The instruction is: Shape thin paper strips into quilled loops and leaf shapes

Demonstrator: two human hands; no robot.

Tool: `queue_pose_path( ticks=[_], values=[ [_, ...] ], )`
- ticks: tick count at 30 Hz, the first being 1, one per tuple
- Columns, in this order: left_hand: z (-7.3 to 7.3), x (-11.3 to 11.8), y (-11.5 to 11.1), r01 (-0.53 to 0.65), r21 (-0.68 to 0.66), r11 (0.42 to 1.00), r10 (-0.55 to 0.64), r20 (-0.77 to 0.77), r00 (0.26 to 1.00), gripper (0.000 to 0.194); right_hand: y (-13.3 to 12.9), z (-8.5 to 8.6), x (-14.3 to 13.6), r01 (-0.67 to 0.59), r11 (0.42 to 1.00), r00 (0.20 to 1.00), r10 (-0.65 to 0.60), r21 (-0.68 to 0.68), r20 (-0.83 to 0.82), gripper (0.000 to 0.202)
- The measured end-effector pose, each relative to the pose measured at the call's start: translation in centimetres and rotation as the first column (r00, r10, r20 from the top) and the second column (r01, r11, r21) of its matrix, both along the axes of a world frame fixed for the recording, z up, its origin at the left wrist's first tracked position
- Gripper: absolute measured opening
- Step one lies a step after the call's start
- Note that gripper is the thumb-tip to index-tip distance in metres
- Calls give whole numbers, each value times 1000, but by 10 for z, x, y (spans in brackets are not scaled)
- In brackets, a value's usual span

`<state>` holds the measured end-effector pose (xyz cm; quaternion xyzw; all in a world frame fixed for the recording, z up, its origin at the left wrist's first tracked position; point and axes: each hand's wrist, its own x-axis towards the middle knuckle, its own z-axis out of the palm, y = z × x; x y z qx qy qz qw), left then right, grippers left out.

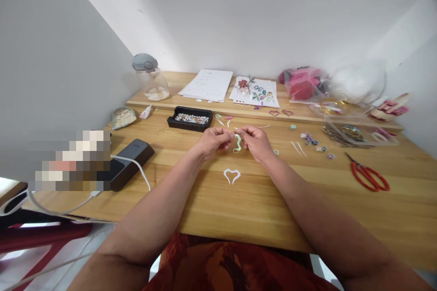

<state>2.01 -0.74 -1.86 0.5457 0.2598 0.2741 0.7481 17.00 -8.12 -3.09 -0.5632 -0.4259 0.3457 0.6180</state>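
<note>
Near the middle of the wooden table, a thin pale green strip hangs in a curl between my two hands. My left hand is closed, its thumb and fingers pinched at the strip's upper end. Close beside it, my right hand is also pinched closed around a small thin piece whose shape is mostly hidden by the fingertips. Below the hands lies a white heart-shaped outline, its lower tips apart. Two thin white strips rest to the right of my right hand.
A black bead tray stands left of the hands, with a black power bank nearer. Red-handled scissors, thread spools and a clear box are on the right. Papers and a bottle stand behind.
</note>
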Motion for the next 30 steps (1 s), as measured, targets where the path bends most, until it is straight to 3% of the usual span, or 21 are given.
queue_pose_path(
  ticks=[3, 7, 16, 20, 25, 30],
  values=[
    [0, 1, 0, -43, -74, 996, 51, 113, 992, 29, 1, -3, -7, -30, 999, 994, 28, -21, -105, 34],
    [-1, 4, 0, -187, -131, 974, 211, 208, 955, 31, -2, -3, -18, -59, 998, 992, 54, -37, -115, 32],
    [3, 6, -1, -422, -101, 901, 434, 235, 870, 34, -10, 0, -38, -169, 970, 966, 127, -175, -226, 31],
    [1, 5, 3, -486, -2, 874, 475, 218, 853, 30, -14, 3, -43, -156, 970, 985, 138, -188, -106, 27],
    [-4, 5, 11, -450, 141, 882, 431, 145, 890, 25, -19, 15, -38, -10, 1000, 969, 4, 24, 247, 20],
    [-4, 3, 7, -195, 196, 961, 199, -5, 980, 25, -17, 22, -19, 125, 965, 906, -206, 231, 369, 16]
  ],
)
